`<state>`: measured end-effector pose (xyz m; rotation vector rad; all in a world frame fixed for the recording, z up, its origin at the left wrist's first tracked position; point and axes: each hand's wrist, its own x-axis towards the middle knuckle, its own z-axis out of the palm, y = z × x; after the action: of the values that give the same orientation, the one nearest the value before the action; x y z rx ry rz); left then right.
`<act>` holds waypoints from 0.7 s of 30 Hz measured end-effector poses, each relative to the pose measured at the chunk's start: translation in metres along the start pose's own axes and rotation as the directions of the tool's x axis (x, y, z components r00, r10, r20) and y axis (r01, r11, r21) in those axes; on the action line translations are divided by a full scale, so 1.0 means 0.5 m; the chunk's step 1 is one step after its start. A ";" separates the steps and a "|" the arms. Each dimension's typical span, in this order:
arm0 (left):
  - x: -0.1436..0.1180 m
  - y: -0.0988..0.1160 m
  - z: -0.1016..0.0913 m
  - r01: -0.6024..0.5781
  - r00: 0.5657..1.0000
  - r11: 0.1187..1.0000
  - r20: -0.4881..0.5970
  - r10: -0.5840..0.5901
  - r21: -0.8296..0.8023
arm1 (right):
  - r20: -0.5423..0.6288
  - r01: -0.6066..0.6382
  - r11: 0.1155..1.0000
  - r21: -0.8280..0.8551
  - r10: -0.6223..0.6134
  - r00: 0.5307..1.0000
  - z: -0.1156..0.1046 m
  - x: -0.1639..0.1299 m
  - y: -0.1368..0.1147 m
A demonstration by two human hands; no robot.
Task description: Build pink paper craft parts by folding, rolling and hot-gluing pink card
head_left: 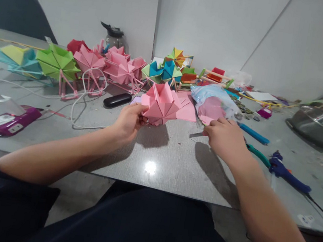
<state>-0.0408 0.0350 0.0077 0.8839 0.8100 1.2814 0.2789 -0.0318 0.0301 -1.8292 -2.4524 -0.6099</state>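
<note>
Left hand (129, 122) – pink paper star (160, 104)

Single head-worn view, looking forward and down – close over the grey table (166, 167), walls behind

You can read no text here: the label on the purple pack (10, 123) at your left is too blurred.
</note>
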 end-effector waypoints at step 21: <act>-0.005 0.000 0.005 -0.001 1.000 1.000 0.001 0.001 0.007 | 0.012 -0.201 0.497 0.844 0.357 0.934 0.089 0.047 -0.028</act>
<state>-0.0390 0.0325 0.0089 0.8909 0.8142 1.2798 0.2679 0.0006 -0.0091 -1.5575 -1.7170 0.4035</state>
